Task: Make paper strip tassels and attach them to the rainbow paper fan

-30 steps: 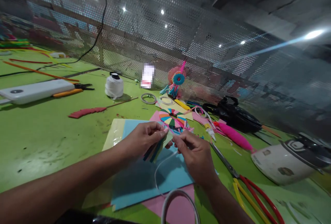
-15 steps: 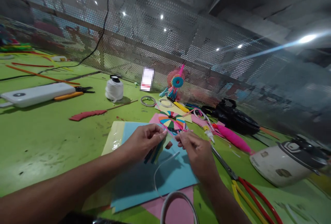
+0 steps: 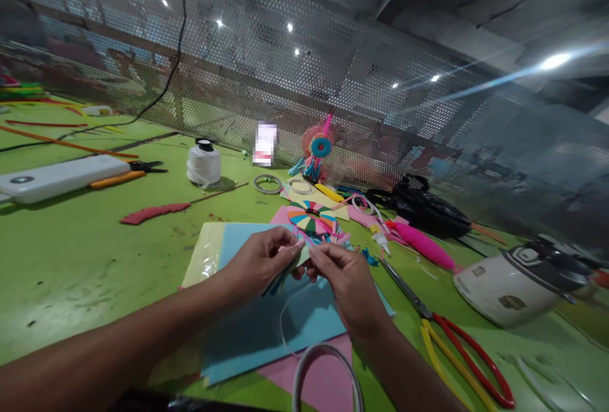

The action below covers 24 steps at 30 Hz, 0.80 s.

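My left hand [image 3: 271, 258] pinches a small bundle of dark and pale green paper strips [image 3: 280, 279], which hangs below its fingers. Close beside it, my right hand [image 3: 340, 272] has its fingertips closed on the pale end of the same bundle. Both hands are over blue paper sheets [image 3: 247, 336] with a yellow sheet [image 3: 200, 259] at their left. Just beyond the fingers lies a multicoloured striped paper ring [image 3: 312, 216] with pink and blue strips. A thin white strip curves below the hands to a white roll [image 3: 299, 377].
Scissors with red and yellow handles [image 3: 431, 313] lie right of my right hand, near a glue bottle [image 3: 380, 239], pink roll [image 3: 423, 245] and white jug [image 3: 518, 282]. A white thread spool [image 3: 203, 166], pliers [image 3: 117, 178] and power bank [image 3: 61, 177] are at the left.
My right hand has moved left, up against my left hand, and its fingertips have closed on the strips. The camera view has shifted slightly. Blue pieces now show beyond my right hand.
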Tool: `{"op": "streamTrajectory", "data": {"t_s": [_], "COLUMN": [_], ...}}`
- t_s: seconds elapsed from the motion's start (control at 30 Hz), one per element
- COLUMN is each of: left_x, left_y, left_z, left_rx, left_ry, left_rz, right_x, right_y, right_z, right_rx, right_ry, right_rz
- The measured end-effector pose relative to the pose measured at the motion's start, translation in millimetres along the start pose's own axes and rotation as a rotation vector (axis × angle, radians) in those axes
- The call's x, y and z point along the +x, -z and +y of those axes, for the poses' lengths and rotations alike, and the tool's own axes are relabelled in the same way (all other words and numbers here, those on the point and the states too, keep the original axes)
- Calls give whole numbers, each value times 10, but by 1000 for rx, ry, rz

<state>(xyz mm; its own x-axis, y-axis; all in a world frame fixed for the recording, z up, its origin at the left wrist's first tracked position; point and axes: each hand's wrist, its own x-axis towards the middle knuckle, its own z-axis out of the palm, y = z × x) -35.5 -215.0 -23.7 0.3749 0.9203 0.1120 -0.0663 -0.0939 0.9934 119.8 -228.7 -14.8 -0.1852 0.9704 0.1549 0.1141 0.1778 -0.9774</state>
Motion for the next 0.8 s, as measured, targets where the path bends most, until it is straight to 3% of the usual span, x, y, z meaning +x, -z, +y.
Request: {"op": "streamTrajectory", "data": {"t_s": [0.13,0.33,0.47,0.63,0.8], "left_x": [5,16,32,23,20], "left_y": [6,24,40,76,125], "left_z": [-30,-67,-66,-15,13], "left_rx": [74,184,256,186,64], "left_ry": [-38,-35,-65,-9,112], "left_rz": [-7,-18,17,140,278], "right_x": [-5,9,47,155,161], "right_y": [19,28,84,291,638], "right_z": [19,58,98,110,-3], "right_rx": [-71,108,47,48,87], "right_ry": [-4,-70,-57,-73,-42], "right_rz": [26,66,95,201,222]}}
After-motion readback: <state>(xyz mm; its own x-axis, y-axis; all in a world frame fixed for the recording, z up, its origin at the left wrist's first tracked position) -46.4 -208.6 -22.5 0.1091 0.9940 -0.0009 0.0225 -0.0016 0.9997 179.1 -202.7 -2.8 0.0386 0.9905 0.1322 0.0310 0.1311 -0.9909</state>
